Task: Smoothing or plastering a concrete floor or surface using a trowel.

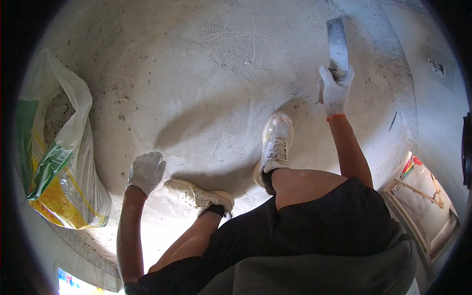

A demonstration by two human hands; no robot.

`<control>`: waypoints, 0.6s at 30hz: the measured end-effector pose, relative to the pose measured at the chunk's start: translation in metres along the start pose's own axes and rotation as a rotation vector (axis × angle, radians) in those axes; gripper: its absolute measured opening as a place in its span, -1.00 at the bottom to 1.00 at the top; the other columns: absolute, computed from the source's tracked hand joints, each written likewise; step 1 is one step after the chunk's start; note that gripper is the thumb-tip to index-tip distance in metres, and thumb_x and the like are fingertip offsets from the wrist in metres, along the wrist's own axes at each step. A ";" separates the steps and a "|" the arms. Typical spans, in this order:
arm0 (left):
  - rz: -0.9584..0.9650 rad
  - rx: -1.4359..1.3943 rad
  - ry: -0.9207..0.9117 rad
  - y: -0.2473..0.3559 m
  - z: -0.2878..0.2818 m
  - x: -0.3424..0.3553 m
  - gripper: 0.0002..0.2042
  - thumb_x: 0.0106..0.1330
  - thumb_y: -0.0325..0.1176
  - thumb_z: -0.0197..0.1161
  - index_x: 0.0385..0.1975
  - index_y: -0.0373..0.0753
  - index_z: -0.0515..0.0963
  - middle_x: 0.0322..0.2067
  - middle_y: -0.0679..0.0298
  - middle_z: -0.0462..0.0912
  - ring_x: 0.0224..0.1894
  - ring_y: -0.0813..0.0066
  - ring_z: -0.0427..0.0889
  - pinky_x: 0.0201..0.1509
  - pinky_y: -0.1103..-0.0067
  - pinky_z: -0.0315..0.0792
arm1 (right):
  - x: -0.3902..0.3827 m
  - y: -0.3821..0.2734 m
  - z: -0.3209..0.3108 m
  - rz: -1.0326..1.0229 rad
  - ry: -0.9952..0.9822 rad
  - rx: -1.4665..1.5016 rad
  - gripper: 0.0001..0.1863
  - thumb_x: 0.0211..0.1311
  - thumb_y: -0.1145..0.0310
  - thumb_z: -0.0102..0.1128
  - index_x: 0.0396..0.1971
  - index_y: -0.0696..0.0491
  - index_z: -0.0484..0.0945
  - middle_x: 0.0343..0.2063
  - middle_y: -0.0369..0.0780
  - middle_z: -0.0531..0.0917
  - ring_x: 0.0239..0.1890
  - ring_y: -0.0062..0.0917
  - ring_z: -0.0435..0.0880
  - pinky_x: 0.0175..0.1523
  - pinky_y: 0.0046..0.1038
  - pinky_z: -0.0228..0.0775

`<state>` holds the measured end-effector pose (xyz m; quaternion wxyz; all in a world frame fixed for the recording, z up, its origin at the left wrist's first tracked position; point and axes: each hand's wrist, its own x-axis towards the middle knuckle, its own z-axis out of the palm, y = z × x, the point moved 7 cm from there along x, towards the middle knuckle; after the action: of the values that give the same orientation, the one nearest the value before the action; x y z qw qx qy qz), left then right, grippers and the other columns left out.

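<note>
Near the rough grey floor's [196, 83] right edge, our white-gloved right hand [337, 88] grips a rectangular metal scraper [338, 42], best angled low; our left hand [147, 172] half-curls, palm hidden.

white gloves [146, 172] | orange cuff [336, 116] | black shorts [334, 216] | black socks [268, 181] | pale sneakers [278, 140]

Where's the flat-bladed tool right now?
Upper right of the head view: the flat-bladed tool is in the gloved right grip, up and right of the right shoe.
</note>
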<state>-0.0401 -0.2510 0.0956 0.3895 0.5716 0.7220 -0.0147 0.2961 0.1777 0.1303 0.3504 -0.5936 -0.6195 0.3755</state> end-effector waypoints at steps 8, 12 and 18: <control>-0.119 -0.001 -0.159 0.002 0.004 -0.007 -0.73 0.31 -0.16 0.17 -0.46 -0.25 0.56 -0.55 -0.02 0.62 -0.42 -0.05 0.65 -0.26 0.16 0.51 | -0.037 0.032 0.024 0.427 -0.205 0.293 -0.57 0.12 0.51 0.38 -0.07 0.11 0.35 -0.47 -0.18 0.62 -0.62 -0.54 0.57 -0.57 -0.48 0.41; -0.119 0.010 -0.227 0.007 0.013 -0.003 -0.69 0.32 -0.15 0.14 -0.50 -0.27 0.58 -0.55 -0.04 0.62 -0.43 -0.06 0.65 -0.27 0.19 0.52 | -0.047 0.024 0.028 0.437 -0.253 0.257 -0.59 0.15 0.48 0.36 -0.08 0.12 0.34 -0.46 -0.19 0.62 -0.63 -0.57 0.56 -0.58 -0.51 0.39; -0.074 -0.049 -0.194 0.025 0.001 0.010 -0.69 0.32 -0.17 0.14 -0.53 -0.28 0.57 -0.58 -0.04 0.61 -0.46 -0.03 0.65 -0.30 0.20 0.52 | -0.049 0.022 0.035 0.414 -0.385 0.117 -0.57 0.17 0.44 0.35 -0.05 0.16 0.34 -0.50 -0.24 0.61 -0.63 -0.65 0.53 -0.59 -0.57 0.36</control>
<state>-0.0189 -0.2350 0.0997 0.4709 0.5308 0.7014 -0.0666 0.2779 0.1275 0.0952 0.1760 -0.6041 -0.5174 0.5800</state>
